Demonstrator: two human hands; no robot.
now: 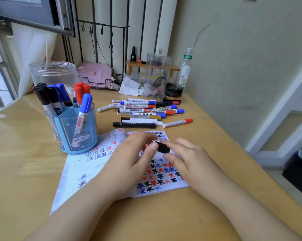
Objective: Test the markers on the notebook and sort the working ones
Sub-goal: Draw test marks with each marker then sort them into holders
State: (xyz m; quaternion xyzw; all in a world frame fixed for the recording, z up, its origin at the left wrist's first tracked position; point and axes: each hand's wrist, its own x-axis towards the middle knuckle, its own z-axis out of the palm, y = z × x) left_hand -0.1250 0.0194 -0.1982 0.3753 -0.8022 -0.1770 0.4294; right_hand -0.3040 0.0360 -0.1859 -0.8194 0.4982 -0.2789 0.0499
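Blue holder (80, 136) with upright markers (59, 96), empty clear jar (53, 73) behind

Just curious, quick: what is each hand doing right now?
Left hand: pinches the black marker cap.
Right hand: grips the same black marker cap.

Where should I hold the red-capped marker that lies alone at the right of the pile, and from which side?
Pinch the white barrel of the red-capped marker at its middle, coming from above. It lies flat on the desk, apart from the pile, with free space both sides.
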